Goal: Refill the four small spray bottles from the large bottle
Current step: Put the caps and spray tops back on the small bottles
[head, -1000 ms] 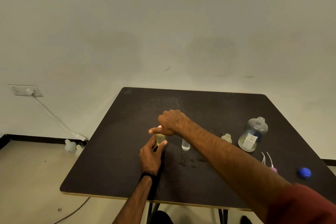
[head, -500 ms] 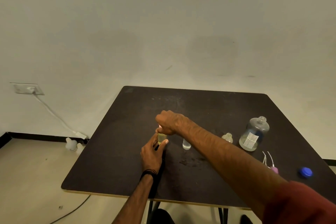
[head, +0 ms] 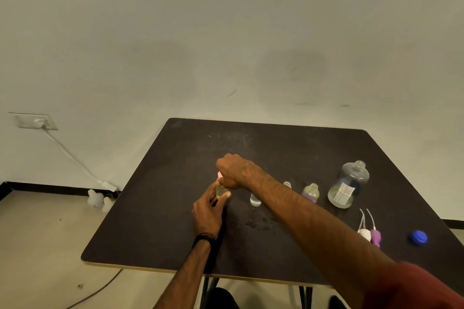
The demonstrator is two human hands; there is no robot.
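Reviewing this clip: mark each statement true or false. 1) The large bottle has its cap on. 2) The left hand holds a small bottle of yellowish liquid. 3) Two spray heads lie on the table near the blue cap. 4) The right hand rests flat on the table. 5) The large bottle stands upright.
1) False. The large bottle has an open neck; the blue cap lies apart on the table.
2) True. The left hand holds the small yellowish bottle.
3) True. The white spray head and purple spray head lie left of the cap.
4) False. The right hand is raised, fingers curled on the pink top of that bottle.
5) True.
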